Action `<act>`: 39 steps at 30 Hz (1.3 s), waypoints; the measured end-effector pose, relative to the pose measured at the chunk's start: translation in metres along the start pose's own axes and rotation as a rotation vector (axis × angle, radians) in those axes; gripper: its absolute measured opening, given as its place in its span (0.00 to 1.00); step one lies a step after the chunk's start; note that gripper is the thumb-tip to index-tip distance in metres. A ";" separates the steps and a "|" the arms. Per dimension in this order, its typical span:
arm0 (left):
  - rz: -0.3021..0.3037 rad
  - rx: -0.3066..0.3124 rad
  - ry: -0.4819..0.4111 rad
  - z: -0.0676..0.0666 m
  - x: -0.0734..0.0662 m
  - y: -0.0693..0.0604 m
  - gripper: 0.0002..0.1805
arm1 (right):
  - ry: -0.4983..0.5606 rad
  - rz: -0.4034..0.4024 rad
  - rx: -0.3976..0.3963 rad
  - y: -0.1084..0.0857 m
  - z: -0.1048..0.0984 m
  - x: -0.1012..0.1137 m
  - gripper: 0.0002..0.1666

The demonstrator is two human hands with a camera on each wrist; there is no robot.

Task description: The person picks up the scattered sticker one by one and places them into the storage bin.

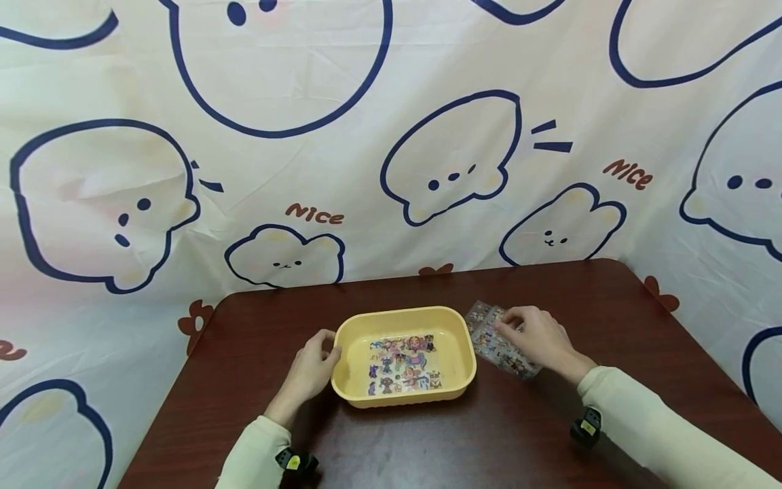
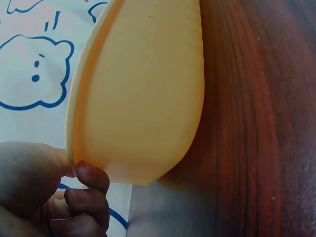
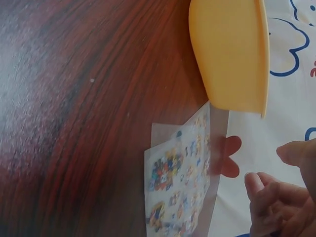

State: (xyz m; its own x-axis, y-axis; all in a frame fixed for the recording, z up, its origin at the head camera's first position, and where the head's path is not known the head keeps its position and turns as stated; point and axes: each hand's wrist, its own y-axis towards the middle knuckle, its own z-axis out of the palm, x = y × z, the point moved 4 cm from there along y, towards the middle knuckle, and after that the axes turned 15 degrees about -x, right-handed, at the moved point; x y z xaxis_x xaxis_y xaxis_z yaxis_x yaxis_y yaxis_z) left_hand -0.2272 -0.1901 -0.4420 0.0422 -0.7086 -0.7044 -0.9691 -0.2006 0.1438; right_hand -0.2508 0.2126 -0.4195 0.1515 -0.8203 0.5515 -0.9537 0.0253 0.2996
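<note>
A yellow plastic basin (image 1: 403,314) sits on the table with a sheet of cartoon stickers (image 1: 404,365) lying flat in it. At the basin's left end my left hand (image 1: 308,365) pinches the rim between thumb and index finger, seen close in the left wrist view on the basin wall (image 2: 143,94). To the right of the basin, overlapping clear sticker sheets (image 3: 173,185) lie on the table. Over them is my right hand (image 1: 537,337), thumb and index finger apart in the right wrist view with nothing between them.
The dark brown wooden table (image 1: 269,319) reaches back to a white cloth (image 1: 452,61) printed with blue cartoon outlines. The cloth also hangs along both sides. Each wrist wears a strapped black device (image 1: 588,426).
</note>
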 end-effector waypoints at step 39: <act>-0.002 0.004 0.005 0.000 -0.001 0.001 0.16 | -0.185 0.053 0.081 0.006 0.003 -0.042 0.23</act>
State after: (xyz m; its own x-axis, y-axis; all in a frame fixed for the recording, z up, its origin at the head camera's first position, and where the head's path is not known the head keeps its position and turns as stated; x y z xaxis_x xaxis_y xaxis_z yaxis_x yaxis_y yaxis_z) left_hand -0.2281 -0.1897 -0.4407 0.0457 -0.7116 -0.7011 -0.9700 -0.1993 0.1390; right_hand -0.2635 0.2457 -0.4434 0.0574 -0.9103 0.4100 -0.9779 0.0314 0.2068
